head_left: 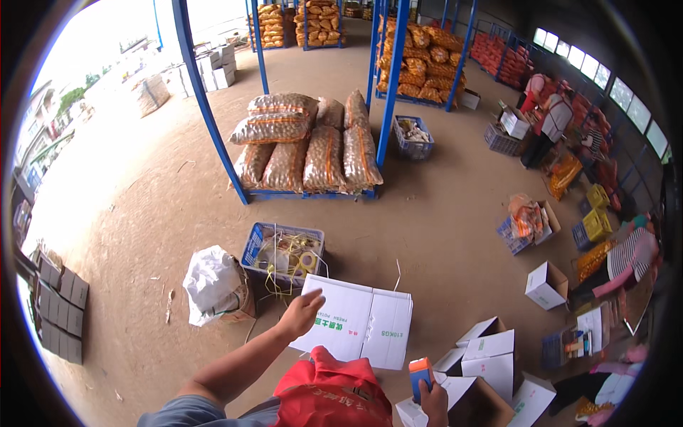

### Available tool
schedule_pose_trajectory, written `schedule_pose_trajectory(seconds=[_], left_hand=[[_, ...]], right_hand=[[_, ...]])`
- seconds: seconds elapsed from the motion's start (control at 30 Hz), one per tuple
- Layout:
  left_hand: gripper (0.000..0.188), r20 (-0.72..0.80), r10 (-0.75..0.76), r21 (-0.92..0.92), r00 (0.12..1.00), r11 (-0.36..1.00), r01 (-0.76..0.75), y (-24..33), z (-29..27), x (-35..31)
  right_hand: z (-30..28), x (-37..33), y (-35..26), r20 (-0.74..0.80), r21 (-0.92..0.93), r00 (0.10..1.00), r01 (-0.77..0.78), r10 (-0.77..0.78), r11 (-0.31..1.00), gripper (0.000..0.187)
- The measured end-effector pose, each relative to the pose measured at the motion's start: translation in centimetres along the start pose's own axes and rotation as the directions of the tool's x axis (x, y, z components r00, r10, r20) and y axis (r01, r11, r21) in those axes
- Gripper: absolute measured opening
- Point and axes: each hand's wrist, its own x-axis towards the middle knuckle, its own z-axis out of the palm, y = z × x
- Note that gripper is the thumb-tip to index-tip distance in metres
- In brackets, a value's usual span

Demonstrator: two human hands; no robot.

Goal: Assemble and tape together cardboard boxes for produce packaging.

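A white carton with green print lies closed just ahead of me, its flat side facing up. Over its left part is my left hand, fingers stretched out and holding nothing; whether it touches the cardboard I cannot tell. Low on the right, my right hand grips a boxy orange-and-blue object, its exact kind unclear. A red apron covers my front. Beside the right hand stand several open white cartons, flaps up.
Beyond the carton is a blue crate with yellow strapping and tape rolls, next to a white sack. Farther off, a blue metal rack bears mesh sacks. People work along the right wall; grey boxes are stacked left.
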Motion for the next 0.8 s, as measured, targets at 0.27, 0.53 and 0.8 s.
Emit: schedule_pose_trajectory(seconds=[0.27,0.53,0.8], left_hand=[[0.048,0.163,-0.207,0.594,0.965,0.801,0.071,-25.2,-1.7,-0.4],[0.052,-0.164,-0.804,-0.320,0.571,0.591,0.741,-37.2,-7.3,-11.5],[0.055,-0.138,-0.779,-0.446,0.612,0.601,0.664,-34.6,-3.8,-12.2]], right_hand=[[-1.8,3.5,-0.3,0.207,-0.133,0.974,0.116,-0.087,0.984,0.056],[-4.2,5.3,-3.8,0.219,-0.322,0.972,0.150,-0.081,0.935,0.068],[-2.8,5.8,-3.1,0.289,-0.284,0.949,0.208,-0.123,0.936,0.071]])
